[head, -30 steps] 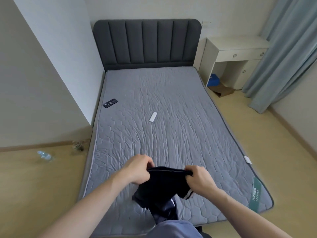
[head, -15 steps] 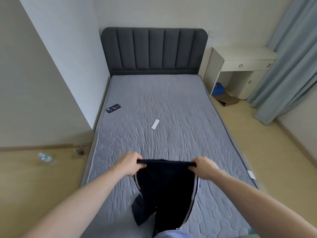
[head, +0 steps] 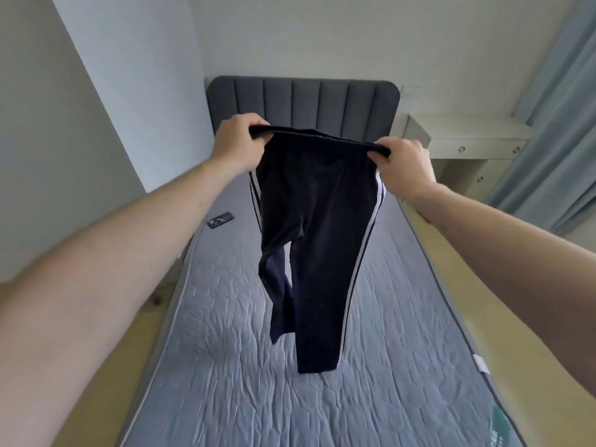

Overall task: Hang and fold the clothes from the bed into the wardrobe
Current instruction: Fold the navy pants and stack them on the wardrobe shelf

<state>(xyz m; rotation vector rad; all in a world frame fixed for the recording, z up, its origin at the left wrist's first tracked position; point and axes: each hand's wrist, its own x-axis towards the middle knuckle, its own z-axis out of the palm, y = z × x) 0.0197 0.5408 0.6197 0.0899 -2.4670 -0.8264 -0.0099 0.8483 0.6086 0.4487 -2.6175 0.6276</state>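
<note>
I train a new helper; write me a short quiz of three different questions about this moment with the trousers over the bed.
1. True or false: the dark trousers lie flat on the mattress.
2. Which part of the trousers do the left hand and the right hand grip? A) the leg ends B) the waistband C) the knees
3. Fill in: the small dark device lies near the ____ edge of the mattress, as the person sees it.

Key
1. False: they hang in the air, legs down, above the mattress.
2. B, one hand at each end of the waistband.
3. Left.
</note>
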